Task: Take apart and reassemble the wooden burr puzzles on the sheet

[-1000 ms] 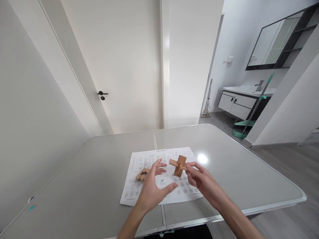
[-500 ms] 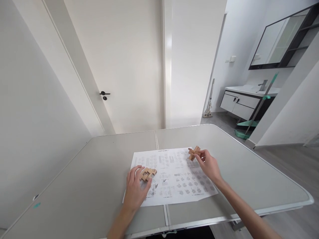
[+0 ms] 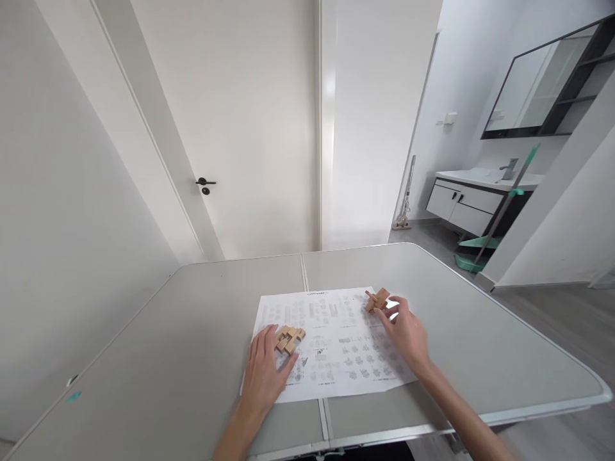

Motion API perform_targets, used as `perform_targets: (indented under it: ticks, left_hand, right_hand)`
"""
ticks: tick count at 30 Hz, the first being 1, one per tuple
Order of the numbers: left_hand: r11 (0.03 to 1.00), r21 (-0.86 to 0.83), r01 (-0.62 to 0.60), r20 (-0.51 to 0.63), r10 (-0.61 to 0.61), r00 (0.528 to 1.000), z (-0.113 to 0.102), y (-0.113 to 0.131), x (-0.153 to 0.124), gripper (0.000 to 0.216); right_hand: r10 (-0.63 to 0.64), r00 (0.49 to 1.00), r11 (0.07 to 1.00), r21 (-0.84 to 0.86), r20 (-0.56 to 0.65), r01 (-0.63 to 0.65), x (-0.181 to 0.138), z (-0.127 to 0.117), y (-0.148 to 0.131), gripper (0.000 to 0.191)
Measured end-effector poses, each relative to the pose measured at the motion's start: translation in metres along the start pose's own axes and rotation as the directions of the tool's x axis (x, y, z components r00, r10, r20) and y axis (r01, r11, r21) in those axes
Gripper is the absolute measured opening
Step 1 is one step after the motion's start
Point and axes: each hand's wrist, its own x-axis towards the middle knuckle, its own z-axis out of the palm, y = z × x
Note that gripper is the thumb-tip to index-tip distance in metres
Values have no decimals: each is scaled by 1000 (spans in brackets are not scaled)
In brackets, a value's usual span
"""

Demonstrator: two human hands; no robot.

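Observation:
My left hand (image 3: 266, 368) rests on the printed sheet, fingers spread around the near-left side of a pale wooden interlocking puzzle (image 3: 291, 339). Its fingertips lie close to the blocks, while the thumb stretches out below them; contact is hard to make out. Toward the sheet's far right corner, my right hand (image 3: 408, 333) has its thumb and index finger at the edges of a darker brown, cross-shaped wooden puzzle (image 3: 378, 299). A gap shows between thumb and fingers behind that puzzle. Under both puzzles lies the white paper sheet (image 3: 327, 352) with rows of small grey diagrams.
The grey folding table (image 3: 192, 358) has a centre seam and a metal rim. Beyond it stands a white door (image 3: 250, 128) with a black handle. A washbasin cabinet (image 3: 464, 202), a mop (image 3: 407, 198) and a green broom and dustpan (image 3: 473, 262) are at the right.
The brown puzzle has turned in my right hand, staying near the same spot. My left thumb has moved away from the pale puzzle. The camera view has shifted slightly.

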Motion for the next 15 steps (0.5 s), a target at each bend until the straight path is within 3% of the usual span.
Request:
perform_targets:
  ticks: [3,7,11,15]
  left_hand:
    - [999,-10,36,0,-36,999,0,1,-1,58]
    - [998,-11,59,33,-58,998,-2,3,-1,55]
    - [996,-19,82,32,-81,996,-3,3,-1,51]
    - [994,-59,89,1,-90,996,-5,3,-2,47]
  right_hand:
    - [8,1000,991,132,-12,-7,-30,-3,-7,49]
    - [-75,984,881,473,161,-10,-82,4,-22,44]
    - [-148,937,839,543,315,-50,-115,17,-29,41]
    - [-144,931,827,557,336,-73,-122,25,-24,41]
